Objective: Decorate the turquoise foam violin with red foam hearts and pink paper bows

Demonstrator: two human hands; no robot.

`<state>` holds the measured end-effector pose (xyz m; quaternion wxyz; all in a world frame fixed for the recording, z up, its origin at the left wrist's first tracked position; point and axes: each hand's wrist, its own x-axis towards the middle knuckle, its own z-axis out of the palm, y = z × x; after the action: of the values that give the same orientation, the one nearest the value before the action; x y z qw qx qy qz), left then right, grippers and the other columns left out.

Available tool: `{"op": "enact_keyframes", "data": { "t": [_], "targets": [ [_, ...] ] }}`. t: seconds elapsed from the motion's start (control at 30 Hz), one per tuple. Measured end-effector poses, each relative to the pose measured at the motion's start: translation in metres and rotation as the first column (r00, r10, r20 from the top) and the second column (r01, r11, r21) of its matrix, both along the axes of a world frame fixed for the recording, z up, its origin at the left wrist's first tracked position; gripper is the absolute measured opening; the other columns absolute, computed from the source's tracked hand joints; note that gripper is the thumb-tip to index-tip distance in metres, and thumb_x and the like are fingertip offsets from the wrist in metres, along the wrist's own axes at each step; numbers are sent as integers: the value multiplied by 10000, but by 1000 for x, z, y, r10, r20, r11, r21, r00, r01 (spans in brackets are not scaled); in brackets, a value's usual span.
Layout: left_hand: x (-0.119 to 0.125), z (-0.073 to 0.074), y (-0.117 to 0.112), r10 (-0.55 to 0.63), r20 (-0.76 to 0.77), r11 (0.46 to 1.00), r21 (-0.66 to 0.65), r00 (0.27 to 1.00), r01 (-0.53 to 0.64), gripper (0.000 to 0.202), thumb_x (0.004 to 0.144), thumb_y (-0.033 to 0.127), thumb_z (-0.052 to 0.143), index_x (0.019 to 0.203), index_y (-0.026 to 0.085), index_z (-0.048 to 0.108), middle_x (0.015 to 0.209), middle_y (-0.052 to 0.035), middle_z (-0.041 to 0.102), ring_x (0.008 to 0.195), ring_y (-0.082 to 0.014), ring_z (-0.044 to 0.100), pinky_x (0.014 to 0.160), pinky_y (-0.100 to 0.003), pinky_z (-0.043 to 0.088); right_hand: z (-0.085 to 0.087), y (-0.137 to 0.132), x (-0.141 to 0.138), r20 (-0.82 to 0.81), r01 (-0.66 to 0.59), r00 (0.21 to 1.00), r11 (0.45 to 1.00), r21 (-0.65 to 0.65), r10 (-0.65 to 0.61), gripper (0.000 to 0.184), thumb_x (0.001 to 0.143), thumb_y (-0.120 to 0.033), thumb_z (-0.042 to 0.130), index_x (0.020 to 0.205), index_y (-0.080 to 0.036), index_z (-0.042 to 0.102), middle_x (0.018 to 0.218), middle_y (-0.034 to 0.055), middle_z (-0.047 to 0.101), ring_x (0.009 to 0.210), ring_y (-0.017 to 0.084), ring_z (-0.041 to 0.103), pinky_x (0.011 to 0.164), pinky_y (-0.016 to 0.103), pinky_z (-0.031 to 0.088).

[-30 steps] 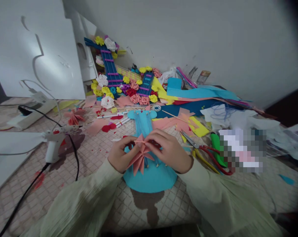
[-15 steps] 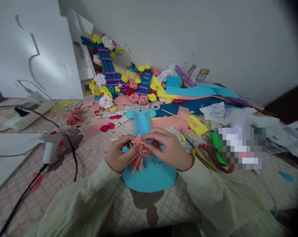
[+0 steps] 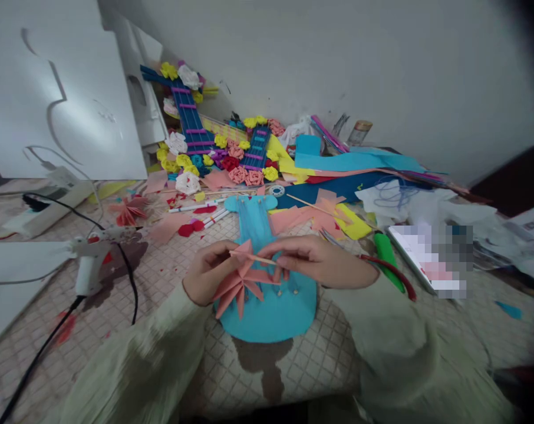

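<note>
Head cam: L fingers point(image 3: 226, 269) pinch pink paper point(image 3: 238, 290), R fingers point(image 3: 293, 262) grip stick point(image 3: 262, 259); scissors point(image 3: 399, 274) partly hid.

Loose, pale sage-green sleeves point(image 3: 138, 359), full of soft folds, wrist-length

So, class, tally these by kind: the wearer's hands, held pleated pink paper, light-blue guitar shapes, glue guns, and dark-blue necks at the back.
Hands, left hand and right hand: 2
Pleated pink paper: 1
Light-blue guitar shape: 1
Glue gun: 1
Dark-blue necks, taller neck and shorter neck: 2
Total: 7
</note>
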<state>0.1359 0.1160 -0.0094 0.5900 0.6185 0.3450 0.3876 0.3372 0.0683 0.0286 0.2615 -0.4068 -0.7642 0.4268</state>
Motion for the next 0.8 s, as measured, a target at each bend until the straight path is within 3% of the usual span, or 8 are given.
{"op": "enact_keyframes", "data": {
  "t": [0.07, 0.23, 0.37, 0.47, 0.63, 0.8],
  "targets": [
    [-1, 2, 1, 10, -2, 1000, -8, 1000, -10, 152, 630, 287, 636, 614, 136, 630, 540, 13, 552, 540, -95, 473, 507, -202, 356, 7, -3, 13, 58, -54, 997, 996, -71, 58, 327, 874, -222, 392, 1183, -199, 495, 1002, 44, 626, 802, 112, 612, 683, 228, 489],
    [-4, 3, 6, 33, 74, 998, -63, 997, -29, 152, 623, 283, 652, 578, 139, 632, 522, 17, 519, 536, -87, 448, 499, -201, 334, 28, -15, 55, 144, -91, 984, 989, -120, 108, 341, 844, -237, 464, 1182, -226, 509, 1119, 45, 588, 1007, 152, 551, 813, 259, 457],
    [-3, 1, 8, 55, 220, 972, -233, 974, -2, 162, 574, 275, 701, 539, 141, 618, 481, 33, 481, 481, -67, 412, 445, -187, 300, 25, -11, 69, -61, 28, 998, 996, -79, -33, 221, 851, -235, 451, 1000, -218, 612, 893, 42, 641, 814, 133, 602, 699, 243, 484],
    [-1, 1, 7, 48, 340, 934, -349, 939, 78, 174, 534, 252, 733, 517, 136, 604, 467, 38, 476, 467, -61, 420, 451, -182, 324, 7, 1, 49, -255, 173, 949, 982, -79, -188, 134, 806, -246, 532, 891, -192, 620, 779, 12, 614, 672, 101, 581, 603, 222, 479],
    [3, -1, 1, 37, 364, 889, -438, 931, 136, 176, 562, 242, 726, 512, 134, 596, 461, 41, 483, 469, -55, 430, 470, -178, 344, -19, 12, -3, -336, 148, 912, 952, -267, -236, 176, 735, -227, 617, 899, -165, 624, 848, 21, 636, 772, 113, 594, 658, 227, 486],
    [3, -5, -1, 18, 271, 878, -465, 962, 115, 203, 534, 298, 737, 579, 132, 631, 527, 15, 537, 543, -86, 476, 532, -202, 367, -28, 10, -19, -425, 126, 860, 924, -360, -283, 175, 779, -300, 562, 820, -149, 640, 719, 1, 611, 653, 86, 566, 589, 209, 460]
  ]
}}
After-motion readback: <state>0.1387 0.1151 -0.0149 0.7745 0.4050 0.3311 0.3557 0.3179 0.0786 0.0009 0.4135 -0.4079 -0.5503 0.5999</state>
